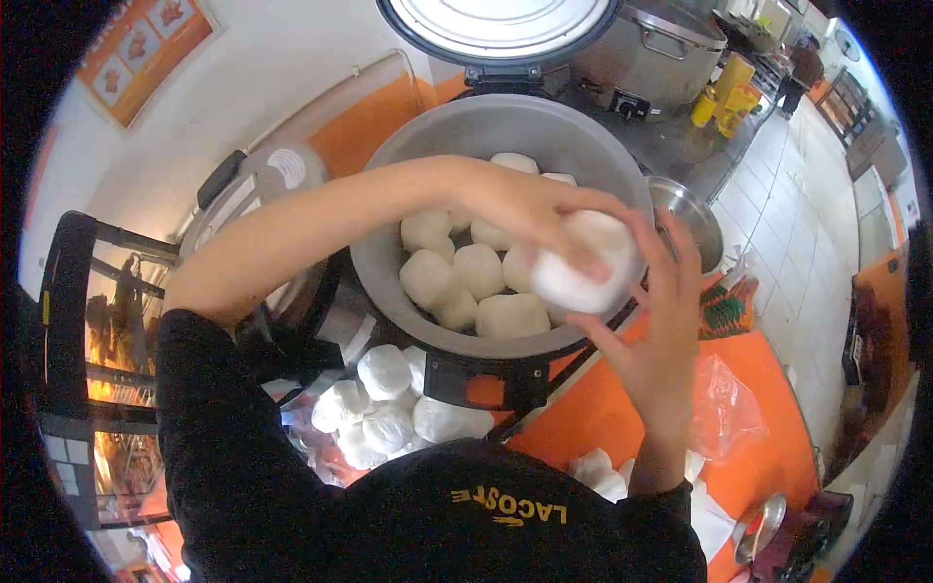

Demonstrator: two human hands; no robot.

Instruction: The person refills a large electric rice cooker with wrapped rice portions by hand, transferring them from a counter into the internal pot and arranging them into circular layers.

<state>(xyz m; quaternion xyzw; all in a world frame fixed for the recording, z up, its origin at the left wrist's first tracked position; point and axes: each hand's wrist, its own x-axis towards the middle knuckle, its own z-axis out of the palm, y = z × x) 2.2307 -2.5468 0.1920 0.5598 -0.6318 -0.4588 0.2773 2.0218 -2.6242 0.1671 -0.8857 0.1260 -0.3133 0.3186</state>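
Note:
My left hand (536, 211) reaches over the large round grey cooker pot (386, 171) and grips a white rounded ball (594, 280), blurred by motion, above the pot's right side. My right hand (652, 321) is beside the ball's right and lower edge, fingers and thumb spread; whether it touches the ball is unclear. Inside the pot lie several off-white rounded balls (477, 270), possibly rice or dough, partly hidden by my left forearm. Below the pot, several white balls (386, 430), seemingly in thin clear plastic, lie in a pile.
The cooker's raised lid (499, 25) stands behind the pot. A steel bowl (689, 218) sits to its right. Crumpled clear plastic (725, 408) lies on the orange surface (765, 357). Beyond are a large steel pot (649, 62) and, far off, a person (802, 69).

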